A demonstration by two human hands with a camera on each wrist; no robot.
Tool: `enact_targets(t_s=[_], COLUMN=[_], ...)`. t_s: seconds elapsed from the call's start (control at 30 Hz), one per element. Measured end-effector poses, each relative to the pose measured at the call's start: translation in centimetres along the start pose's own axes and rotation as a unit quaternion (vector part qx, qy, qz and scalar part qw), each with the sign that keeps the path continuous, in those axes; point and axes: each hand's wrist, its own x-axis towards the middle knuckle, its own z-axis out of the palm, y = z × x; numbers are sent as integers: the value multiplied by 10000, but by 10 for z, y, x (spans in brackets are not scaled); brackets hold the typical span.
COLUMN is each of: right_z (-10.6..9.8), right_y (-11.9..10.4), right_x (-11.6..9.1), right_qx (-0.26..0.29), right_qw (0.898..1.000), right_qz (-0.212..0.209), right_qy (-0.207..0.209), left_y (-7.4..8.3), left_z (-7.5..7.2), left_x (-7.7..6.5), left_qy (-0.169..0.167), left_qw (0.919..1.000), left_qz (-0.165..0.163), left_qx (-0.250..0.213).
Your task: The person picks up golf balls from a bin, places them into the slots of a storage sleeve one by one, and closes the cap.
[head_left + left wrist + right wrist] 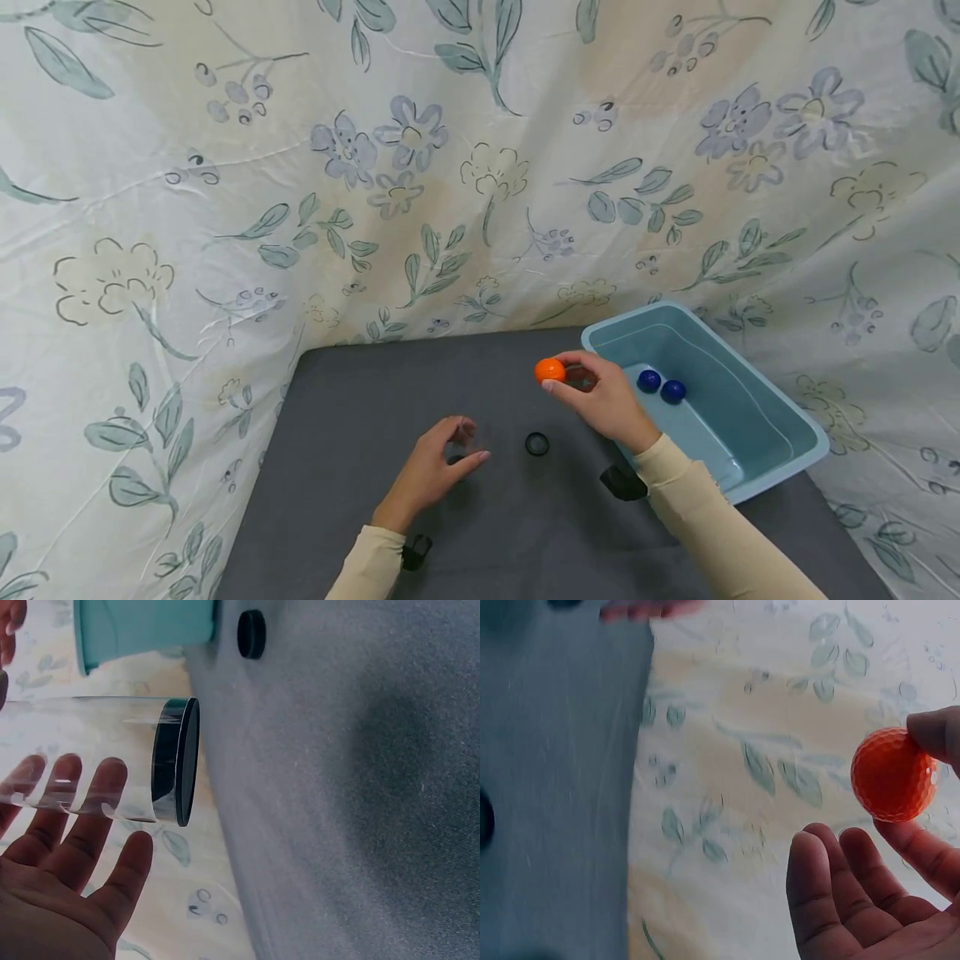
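My right hand point(600, 400) pinches an orange golf ball point(550, 371) between thumb and index finger, left of the blue tub's near corner. In the right wrist view the dimpled orange golf ball point(894, 774) shows plainly, with the other fingers spread below it. My left hand point(431, 471) curls around a clear tube point(90, 750), which is hardly visible in the head view. A black cap point(174, 761) closes the tube's lower end, held above the dark cloth. On the cloth between the hands lies a round black lid point(537, 444).
A light blue plastic tub point(780, 400) stands at the right with two dark blue balls point(660, 387) inside. Dark grey cloth point(360, 400) covers the table. Floral fabric point(420, 250) hangs behind and at both sides.
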Motion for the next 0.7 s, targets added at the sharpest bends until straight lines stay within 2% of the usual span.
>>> enact_targets(t_s=[0.23,0.43,0.7], right_z=[28,47,66], right_y=[-8,-14,-11], right_x=[-3,-6,-11], right_qx=[837,1038,1217], right_qw=[9957,9927,9888], right_qz=[154,127,-14], right_qy=[-372,-599,-866], left_y=[4,6,9], left_z=[1,2,2], left_x=[3,4,3], left_qy=[23,1,-28], left_qw=[10000,9999,9997], left_qz=[67,139,181], left_qx=[-7,-67,-146])
